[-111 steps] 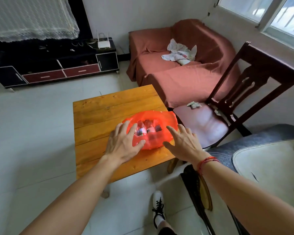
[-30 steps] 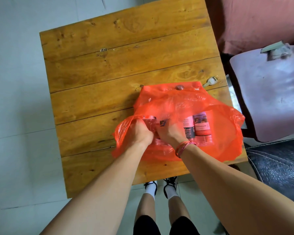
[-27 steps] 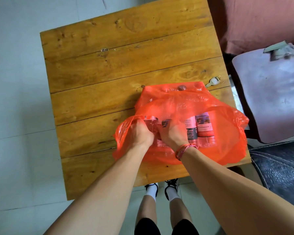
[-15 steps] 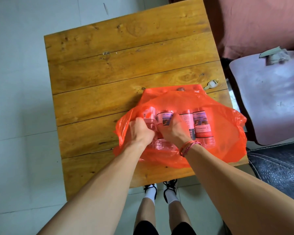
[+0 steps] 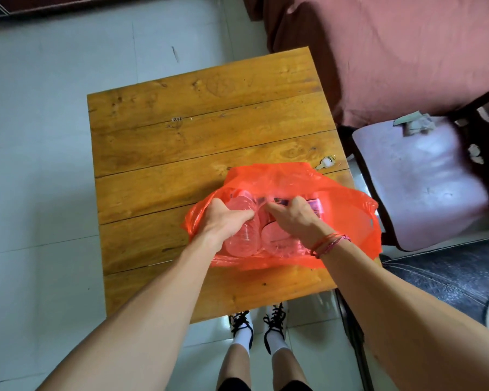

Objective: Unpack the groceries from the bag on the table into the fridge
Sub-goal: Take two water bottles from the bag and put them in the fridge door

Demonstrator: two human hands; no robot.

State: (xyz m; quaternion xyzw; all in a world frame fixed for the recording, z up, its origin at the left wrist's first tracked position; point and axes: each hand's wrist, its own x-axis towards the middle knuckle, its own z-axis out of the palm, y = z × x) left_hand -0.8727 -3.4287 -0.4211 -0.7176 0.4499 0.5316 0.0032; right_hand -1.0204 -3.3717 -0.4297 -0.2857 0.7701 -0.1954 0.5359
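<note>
Lying inside the thin orange plastic bag (image 5: 347, 221) on the wooden desk (image 5: 198, 142), the clear plastic bottles (image 5: 243, 235) (smooth, probably slippery and weighty if full) are clamped mid-body by the left hand (image 5: 223, 218) and right hand (image 5: 291, 218), fingers (image 5: 244, 215) closed round them.

Orange bag (image 5: 347, 218); clear bottles (image 5: 242, 235), pink labels; honey-brown table (image 5: 198, 142).

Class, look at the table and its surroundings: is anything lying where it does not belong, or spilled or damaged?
Little stands out. A key lies loose near the table edge, just beyond the bag, unrelated to the groceries. Crumpled scraps sit on the chair seat. Nothing looks spilled or torn; the bottles look intact.
</note>
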